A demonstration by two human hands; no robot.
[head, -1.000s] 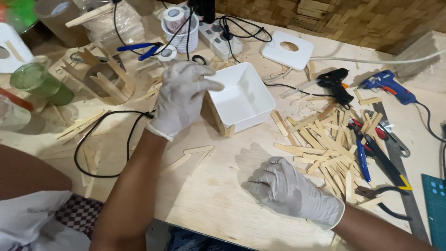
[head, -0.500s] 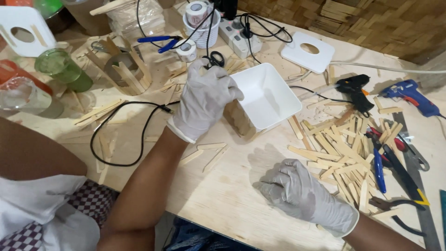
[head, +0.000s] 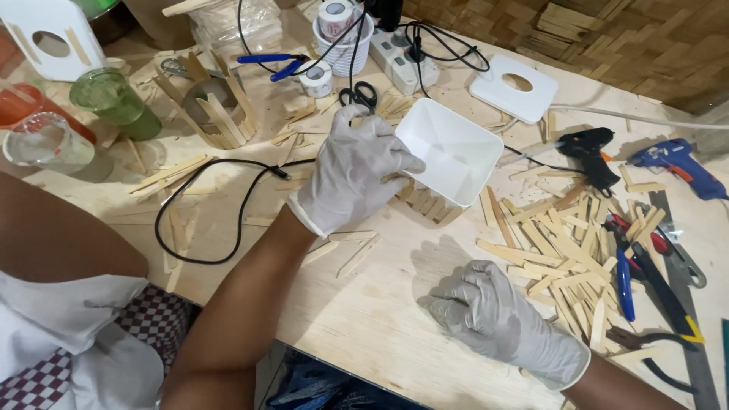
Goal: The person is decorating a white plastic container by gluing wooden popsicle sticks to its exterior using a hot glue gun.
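Observation:
Both my hands wear pale gloves. My left hand (head: 355, 171) grips the near-left rim of a white square plastic box (head: 456, 148) that has flat wooden sticks glued along its lower side (head: 425, 201). Resting on the plywood table (head: 364, 319), my right hand (head: 486, 307) has its fingers curled loosely and nothing visible in them. It lies just left of a heap of loose wooden sticks (head: 562, 243).
A black glue gun (head: 592, 152) and a blue one (head: 676, 167) lie at the right, with pliers and cutters (head: 653, 258). Scissors (head: 358, 95), tape rolls (head: 338, 23), a power strip (head: 402, 57), a black cable loop (head: 205, 220), a green cup (head: 114, 99) and a stick frame (head: 209, 106) are behind.
The view has shifted, so everything sits further right and lower. My left hand stays on the white box; my right hand stays resting on the table.

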